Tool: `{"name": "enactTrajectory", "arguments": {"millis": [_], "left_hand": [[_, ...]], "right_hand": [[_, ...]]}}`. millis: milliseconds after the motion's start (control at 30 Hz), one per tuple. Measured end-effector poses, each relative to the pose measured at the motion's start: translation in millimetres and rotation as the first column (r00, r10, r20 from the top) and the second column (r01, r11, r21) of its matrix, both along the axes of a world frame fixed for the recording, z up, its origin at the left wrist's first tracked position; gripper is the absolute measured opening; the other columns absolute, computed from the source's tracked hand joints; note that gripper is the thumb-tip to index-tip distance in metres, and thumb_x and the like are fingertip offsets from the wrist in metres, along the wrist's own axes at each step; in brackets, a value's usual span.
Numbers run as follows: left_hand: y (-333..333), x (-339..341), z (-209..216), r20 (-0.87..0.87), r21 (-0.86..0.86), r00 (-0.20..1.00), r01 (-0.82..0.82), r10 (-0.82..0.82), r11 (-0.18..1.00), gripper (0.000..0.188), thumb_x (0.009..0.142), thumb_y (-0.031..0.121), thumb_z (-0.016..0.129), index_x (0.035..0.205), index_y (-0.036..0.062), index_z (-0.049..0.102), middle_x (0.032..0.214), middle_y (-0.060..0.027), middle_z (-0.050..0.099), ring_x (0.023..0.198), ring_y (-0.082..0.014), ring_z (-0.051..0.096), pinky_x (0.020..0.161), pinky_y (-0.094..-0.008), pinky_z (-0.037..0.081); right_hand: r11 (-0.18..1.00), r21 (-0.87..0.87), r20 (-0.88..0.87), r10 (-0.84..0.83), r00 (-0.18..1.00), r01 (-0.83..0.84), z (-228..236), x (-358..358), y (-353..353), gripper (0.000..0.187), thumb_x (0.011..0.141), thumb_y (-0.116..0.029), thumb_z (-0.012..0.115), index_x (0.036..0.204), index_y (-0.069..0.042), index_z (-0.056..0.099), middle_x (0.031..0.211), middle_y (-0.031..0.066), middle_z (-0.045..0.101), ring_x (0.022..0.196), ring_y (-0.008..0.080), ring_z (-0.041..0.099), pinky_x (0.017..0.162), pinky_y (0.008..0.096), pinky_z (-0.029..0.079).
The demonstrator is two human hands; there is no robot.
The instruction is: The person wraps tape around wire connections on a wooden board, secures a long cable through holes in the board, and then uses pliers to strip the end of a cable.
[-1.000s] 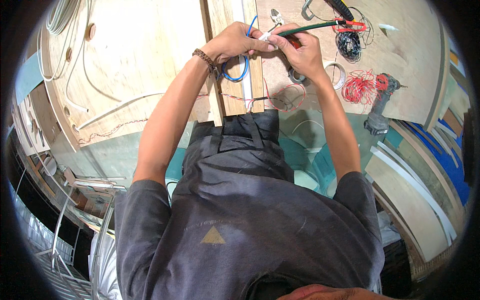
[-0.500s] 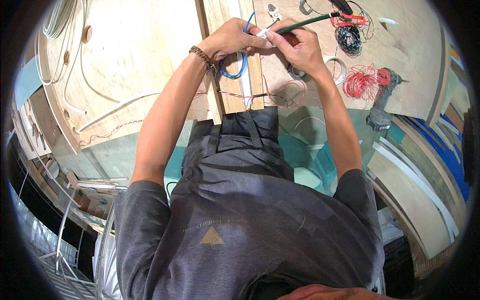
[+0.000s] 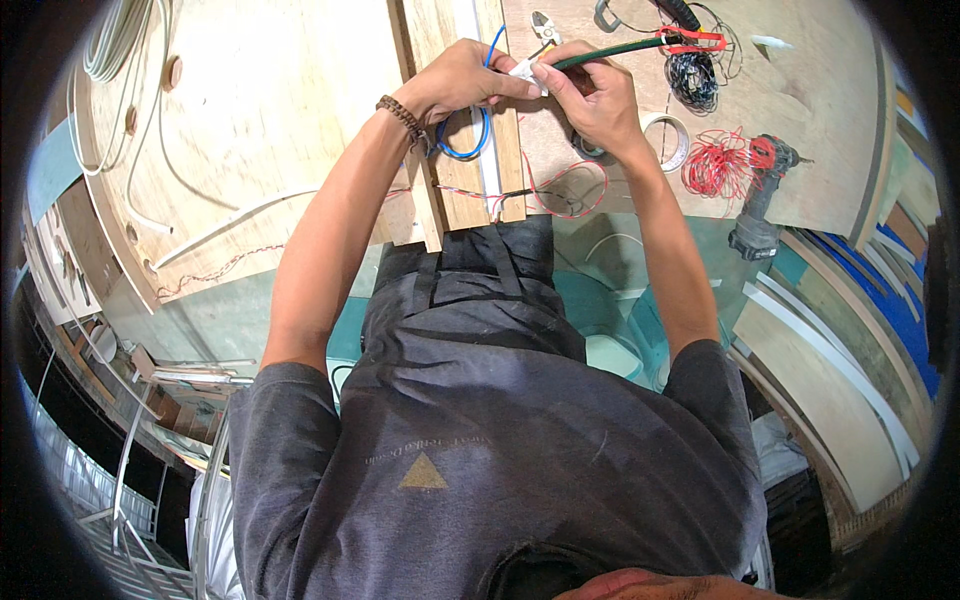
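Near the top centre, both hands meet over a narrow wooden board (image 3: 510,170). My left hand (image 3: 460,75) pinches one side of a small white piece (image 3: 525,70), whose exact kind I cannot make out. My right hand (image 3: 595,95) grips its other side between thumb and finger. A slim dark green rod (image 3: 610,50) rises from the right hand toward the upper right; its lower end is hidden by the fingers. Blue wire (image 3: 465,153) loops below my left hand, and a stretch of it sticks up above the fingers. Red and black wires cross the board underneath.
Wire cutters (image 3: 543,28) lie beyond my hands. To the right are a black wire bundle (image 3: 692,85), a tape roll (image 3: 667,140), a red wire coil (image 3: 716,165) and a cordless drill (image 3: 762,200). A plywood panel (image 3: 270,100) with pale cable (image 3: 120,50) spreads left.
Both hands stay together on the white piece, which has tilted slightly. My right fingers have shifted a little; the surroundings differ only by a small shift of the view.
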State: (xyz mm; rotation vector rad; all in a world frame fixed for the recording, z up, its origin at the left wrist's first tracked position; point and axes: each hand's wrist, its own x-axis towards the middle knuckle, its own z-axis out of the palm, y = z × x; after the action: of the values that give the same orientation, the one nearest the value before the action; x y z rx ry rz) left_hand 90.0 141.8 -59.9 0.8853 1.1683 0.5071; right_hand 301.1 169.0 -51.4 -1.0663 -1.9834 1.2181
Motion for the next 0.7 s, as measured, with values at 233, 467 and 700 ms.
{"name": "enactTrajectory", "arguments": {"millis": [233,467,700], "left_hand": [[1.1,-0.2,0.9,-0.024,-0.006,1.0,0.014,-0.014,1.0,0.025,0.081,0.025,0.087,0.077,0.0057,0.072,0.06,0.0041,0.055,0.057,-0.0053,0.047,0.056,-0.0224,0.036],[-0.4,-0.1,-2.1,-0.017,0.011,1.0,-0.002,0.002,1.0,0.025,0.08,0.026,0.088,0.08,0.0048,0.073,0.064,0.003,0.059,0.058,-0.0055,0.049,0.055,-0.0226,0.038],[-0.8,0.2,-4.6,-0.021,0.008,1.0,0.003,-0.003,1.0,0.029,0.08,0.027,0.088,0.088,0.0029,0.074,0.07,0.0014,0.064,0.06,-0.0053,0.051,0.056,-0.0223,0.042]], "right_hand": [[0.995,-0.088,-0.108,-0.062,0.992,0.053,2.3,-2.3,-1.5,0.013,0.093,-0.015,0.074,0.099,-0.002,0.072,0.079,0.0,0.067,0.07,0.0053,0.059,0.062,0.0225,0.049],[1.0,0.031,-0.031,0.007,0.999,-0.006,1.6,-2.4,2.1,0.014,0.093,-0.013,0.073,0.1,-0.001,0.072,0.082,0.0005,0.066,0.069,0.0054,0.058,0.061,0.0235,0.048],[1.0,0.011,0.007,-0.005,1.0,0.005,2.8,-1.9,0.9,0.013,0.093,-0.013,0.073,0.099,-0.001,0.071,0.081,0.0005,0.065,0.069,0.0056,0.058,0.061,0.0236,0.049]]}}
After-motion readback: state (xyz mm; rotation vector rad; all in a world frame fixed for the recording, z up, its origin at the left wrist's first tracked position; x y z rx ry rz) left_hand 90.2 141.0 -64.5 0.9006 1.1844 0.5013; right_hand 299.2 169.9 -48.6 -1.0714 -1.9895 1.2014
